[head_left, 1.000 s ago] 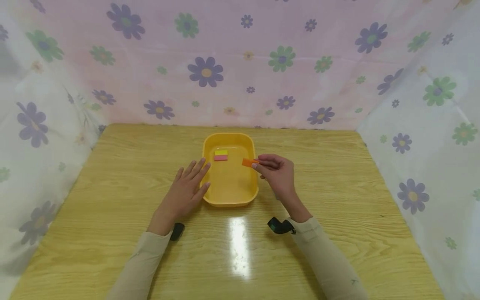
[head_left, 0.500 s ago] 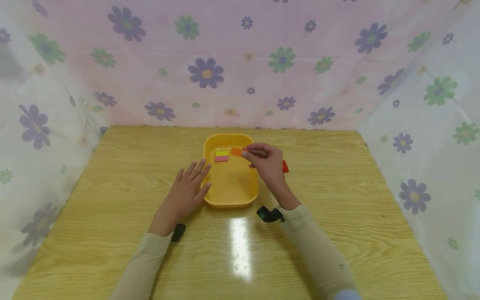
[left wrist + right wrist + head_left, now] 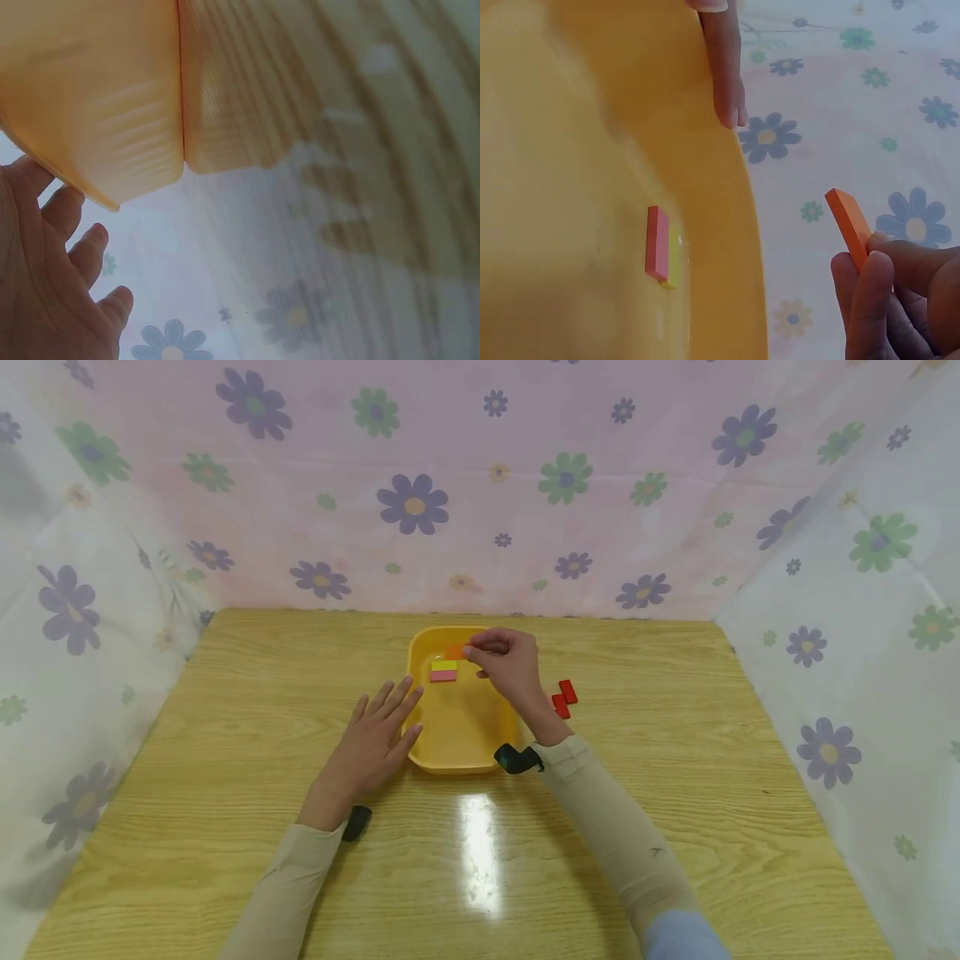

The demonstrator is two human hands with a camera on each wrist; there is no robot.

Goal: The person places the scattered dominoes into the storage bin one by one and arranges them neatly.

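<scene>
My right hand (image 3: 506,664) pinches a flat orange block (image 3: 848,221) between thumb and fingertips, over the far part of a yellow plastic tub (image 3: 461,770). Inside the tub, a yellow block (image 3: 444,666) and a pink block (image 3: 443,677) lie side by side, long edges together, towards the far left. My left hand (image 3: 371,739) rests with spread, straight fingers on the tub's left rim. In the left wrist view its fingertips (image 3: 88,244) are seen along the outside of the rim.
To the right of the tub, red blocks (image 3: 567,692) lie on the wooden table (image 3: 675,760), partly behind my right wrist. Flowered cloth (image 3: 465,485) hangs at the back and both sides.
My right hand has moved left and away from me with the orange block, from the tub's right rim to its far part. Red blocks have come into view. The left hand stays put.
</scene>
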